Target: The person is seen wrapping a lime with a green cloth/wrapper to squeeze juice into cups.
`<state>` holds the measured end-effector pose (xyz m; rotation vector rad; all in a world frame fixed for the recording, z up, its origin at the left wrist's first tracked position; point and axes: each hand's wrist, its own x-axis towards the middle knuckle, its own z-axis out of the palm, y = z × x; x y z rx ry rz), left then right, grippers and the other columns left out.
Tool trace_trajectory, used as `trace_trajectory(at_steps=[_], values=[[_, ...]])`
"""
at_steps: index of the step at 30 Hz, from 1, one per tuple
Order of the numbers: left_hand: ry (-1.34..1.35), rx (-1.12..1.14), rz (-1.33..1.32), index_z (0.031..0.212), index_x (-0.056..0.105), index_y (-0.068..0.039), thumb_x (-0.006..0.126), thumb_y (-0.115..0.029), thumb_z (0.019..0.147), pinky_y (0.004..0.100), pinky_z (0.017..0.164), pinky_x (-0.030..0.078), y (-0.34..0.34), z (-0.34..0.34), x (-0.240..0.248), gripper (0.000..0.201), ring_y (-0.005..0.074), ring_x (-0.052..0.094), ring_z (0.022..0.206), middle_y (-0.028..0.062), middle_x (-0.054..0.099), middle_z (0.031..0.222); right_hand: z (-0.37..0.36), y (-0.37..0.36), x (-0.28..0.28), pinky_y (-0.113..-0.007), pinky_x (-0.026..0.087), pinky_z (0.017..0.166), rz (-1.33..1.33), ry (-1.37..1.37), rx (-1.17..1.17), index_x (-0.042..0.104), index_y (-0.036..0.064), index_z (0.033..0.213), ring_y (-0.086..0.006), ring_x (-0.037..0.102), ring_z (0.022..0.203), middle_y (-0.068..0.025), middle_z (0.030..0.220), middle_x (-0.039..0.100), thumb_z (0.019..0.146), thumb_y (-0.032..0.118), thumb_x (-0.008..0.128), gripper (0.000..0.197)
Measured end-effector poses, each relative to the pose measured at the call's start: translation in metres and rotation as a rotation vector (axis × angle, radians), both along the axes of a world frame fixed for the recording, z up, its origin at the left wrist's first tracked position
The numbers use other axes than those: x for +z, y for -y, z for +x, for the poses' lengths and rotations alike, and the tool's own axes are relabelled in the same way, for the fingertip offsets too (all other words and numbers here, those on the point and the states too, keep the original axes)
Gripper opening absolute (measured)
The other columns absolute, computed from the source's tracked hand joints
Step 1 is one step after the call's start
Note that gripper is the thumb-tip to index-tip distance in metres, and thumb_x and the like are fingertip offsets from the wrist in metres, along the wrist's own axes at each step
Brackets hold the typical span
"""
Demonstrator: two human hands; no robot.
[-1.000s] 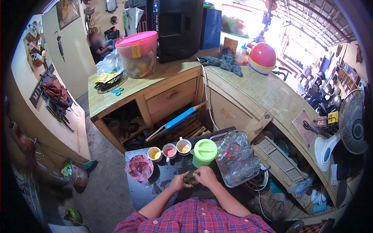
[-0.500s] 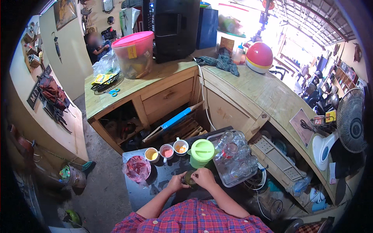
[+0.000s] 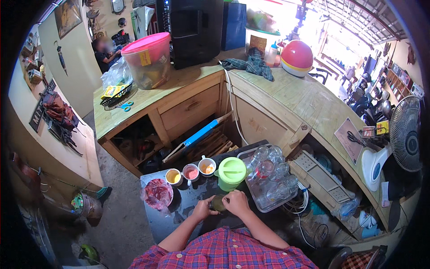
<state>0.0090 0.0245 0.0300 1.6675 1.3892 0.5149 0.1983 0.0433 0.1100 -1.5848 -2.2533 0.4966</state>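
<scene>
Near the front edge of the dark table, my left hand [image 3: 203,208] is wrapped round the left side of a glass with olive-green contents [image 3: 218,203]. The fingers of my right hand [image 3: 236,203] are closed at its right rim; whether they hold anything small besides cannot be made out. Just beyond stands a light green lidded pitcher [image 3: 231,172]. Left of it, three white cups hold yellow pieces [image 3: 173,176], pink pieces [image 3: 191,173] and orange pieces [image 3: 207,167]. A pink bowl lined with plastic [image 3: 158,193], with dark red contents, sits at the left.
A clear tray [image 3: 268,207] holds several drinking glasses [image 3: 274,168] right of the pitcher. Behind runs a wooden counter [image 3: 286,101] with a pink-lidded tub [image 3: 147,62], blue scissors [image 3: 126,106] and a white fan [image 3: 374,168]. White cable [image 3: 301,204] hangs beside the table. A person [image 3: 105,54] sits far left.
The view has shifted slightly. My hands stay at the glass, with the right fingers still at its rim and more of its greenish top showing.
</scene>
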Motion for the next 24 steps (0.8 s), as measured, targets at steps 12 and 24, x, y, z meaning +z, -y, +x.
trace_trajectory(at_steps=[12,24], values=[[0.054,0.004,-0.023,0.133,0.051,-0.008,0.088,-0.023,0.057,0.0384,0.080,0.051,0.000,-0.001,-0.010,0.086,0.0333,0.066,0.095,0.0215,0.066,0.101,-0.003,0.003,-0.013,-0.040,0.046,0.073,0.020,-0.152,0.023,0.073,0.0097,0.075,-0.0249,0.063,0.084,-0.0084,0.078,0.068,0.076,0.023,0.069,0.014],[0.066,0.006,-0.008,0.133,0.052,-0.012,0.088,-0.026,0.057,0.0404,0.080,0.052,0.001,-0.004,-0.019,0.085,0.0350,0.065,0.095,0.0215,0.066,0.102,-0.007,0.001,-0.007,-0.041,0.043,0.070,0.091,0.045,-0.046,0.073,0.0090,0.073,-0.0260,0.063,0.080,-0.0089,0.075,0.067,0.075,0.024,0.070,0.015]])
